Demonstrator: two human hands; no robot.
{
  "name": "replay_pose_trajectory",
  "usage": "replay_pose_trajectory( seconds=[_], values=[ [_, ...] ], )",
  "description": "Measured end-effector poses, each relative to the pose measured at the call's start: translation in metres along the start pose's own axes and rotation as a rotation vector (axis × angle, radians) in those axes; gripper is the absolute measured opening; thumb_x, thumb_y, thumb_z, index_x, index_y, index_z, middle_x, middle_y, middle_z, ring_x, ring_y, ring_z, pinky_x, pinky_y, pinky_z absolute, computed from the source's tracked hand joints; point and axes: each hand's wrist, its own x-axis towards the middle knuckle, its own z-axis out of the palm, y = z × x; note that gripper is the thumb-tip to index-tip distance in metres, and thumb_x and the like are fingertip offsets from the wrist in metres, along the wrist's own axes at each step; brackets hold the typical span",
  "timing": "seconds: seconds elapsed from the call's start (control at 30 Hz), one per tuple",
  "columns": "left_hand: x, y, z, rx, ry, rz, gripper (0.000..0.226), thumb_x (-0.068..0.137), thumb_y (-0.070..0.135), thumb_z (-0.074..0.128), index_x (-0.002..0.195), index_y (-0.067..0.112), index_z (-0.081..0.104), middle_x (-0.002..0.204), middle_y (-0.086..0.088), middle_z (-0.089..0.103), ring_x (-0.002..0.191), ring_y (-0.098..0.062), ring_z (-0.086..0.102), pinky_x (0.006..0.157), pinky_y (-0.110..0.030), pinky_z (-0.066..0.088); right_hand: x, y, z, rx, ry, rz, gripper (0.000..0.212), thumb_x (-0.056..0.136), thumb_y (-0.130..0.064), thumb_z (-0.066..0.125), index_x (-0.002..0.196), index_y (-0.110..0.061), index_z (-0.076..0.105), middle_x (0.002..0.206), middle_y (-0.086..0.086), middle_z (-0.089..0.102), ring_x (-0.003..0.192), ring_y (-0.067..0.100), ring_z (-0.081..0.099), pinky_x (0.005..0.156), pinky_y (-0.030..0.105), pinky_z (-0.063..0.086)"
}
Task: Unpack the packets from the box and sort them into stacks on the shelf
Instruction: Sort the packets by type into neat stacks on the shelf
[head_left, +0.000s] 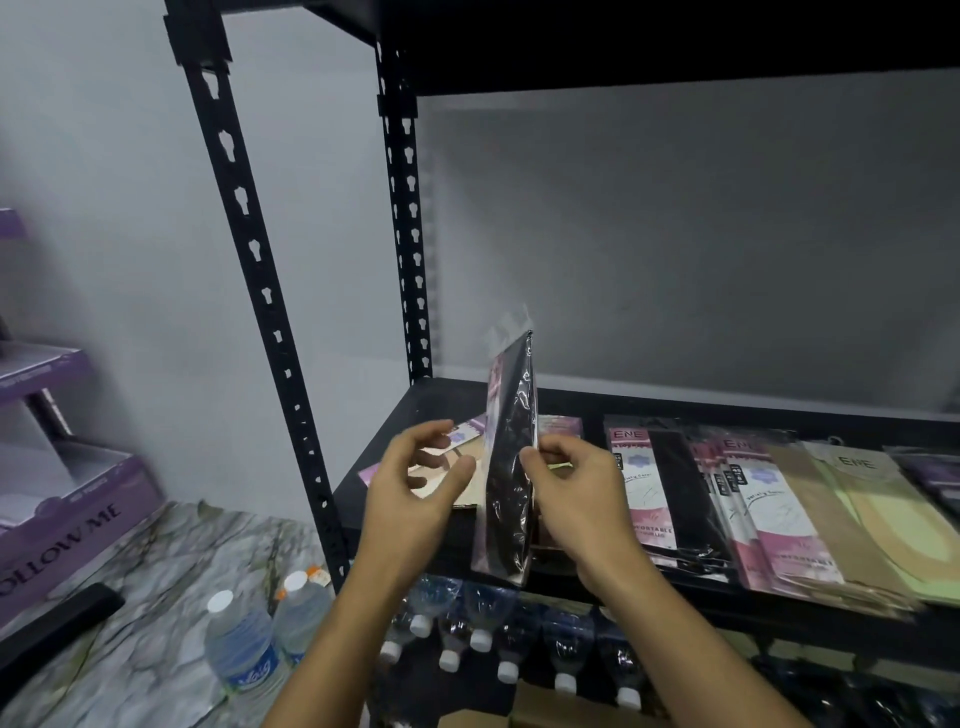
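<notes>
A black packet (508, 467) in clear glossy wrap stands upright, edge-on, above the front of the black shelf (395, 415). My right hand (571, 488) pinches its right edge between thumb and fingers. To the left of the packet my left hand (415, 480) hovers with fingers curled apart, holding nothing. Under my hands a beige packet (467, 493) lies flat on the shelf. Further right are stacks of packets: pink-and-black ones (654, 493), pink-and-beige ones (779, 519) and pale green ones (883, 514).
A purple box (67, 514) marked "FOLLOW ME" sits at the left on a marbled surface (171, 571), with two water bottles (244, 649) beside it. A pack of bottles (498, 639) fills the level below. Black slotted uprights (270, 312) frame the shelf's left side.
</notes>
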Motion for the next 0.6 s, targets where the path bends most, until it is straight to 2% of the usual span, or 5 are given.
replay_pose_trajectory(
  seconds=[0.1,0.2,0.3,0.47,0.6],
  values=[
    [0.009,0.001,0.003,-0.055,-0.046,-0.118,0.043,0.084,0.028,0.071,0.125,0.031,0.056,0.114,0.008,0.062,0.097,-0.007,0.061,0.082,-0.019,0.048,0.000,0.000,-0.005,0.000,-0.004,-0.001,0.011,0.088,-0.021,0.064,0.092,-0.019,0.073,0.085,-0.007,0.073,0.081,0.009,0.068,0.084,0.039,0.056],
    [0.013,-0.004,0.008,-0.138,-0.134,-0.249,0.053,0.083,0.039,0.067,0.132,0.039,0.048,0.121,0.004,0.061,0.109,-0.012,0.062,0.092,-0.035,0.051,-0.002,-0.002,-0.011,0.032,-0.004,0.010,0.010,0.088,-0.021,0.063,0.087,-0.022,0.073,0.081,-0.008,0.072,0.079,0.010,0.068,0.081,0.038,0.057],
    [0.010,-0.009,0.013,-0.252,-0.245,-0.356,0.049,0.086,0.034,0.068,0.131,0.042,0.051,0.114,-0.003,0.069,0.107,-0.020,0.066,0.090,-0.042,0.055,-0.004,-0.003,-0.017,0.087,-0.029,0.037,0.014,0.091,-0.020,0.061,0.082,-0.025,0.071,0.081,-0.005,0.072,0.079,0.014,0.067,0.077,0.034,0.057],
    [0.003,-0.009,0.022,-0.352,-0.125,-0.343,0.045,0.082,0.010,0.073,0.124,0.026,0.063,0.099,-0.009,0.074,0.085,-0.018,0.073,0.068,-0.024,0.056,-0.007,-0.001,-0.026,0.088,-0.082,0.045,0.017,0.094,-0.020,0.056,0.085,-0.021,0.071,0.085,-0.003,0.071,0.079,0.006,0.062,0.067,0.012,0.048],
    [0.001,-0.004,0.023,-0.434,-0.074,-0.333,0.047,0.079,0.007,0.076,0.118,0.029,0.064,0.104,-0.011,0.073,0.086,-0.027,0.074,0.069,-0.035,0.059,-0.007,0.004,-0.029,0.168,-0.101,0.108,0.006,0.090,-0.024,0.063,0.088,-0.030,0.066,0.094,-0.007,0.070,0.088,0.007,0.067,0.079,0.024,0.053]
  ],
)
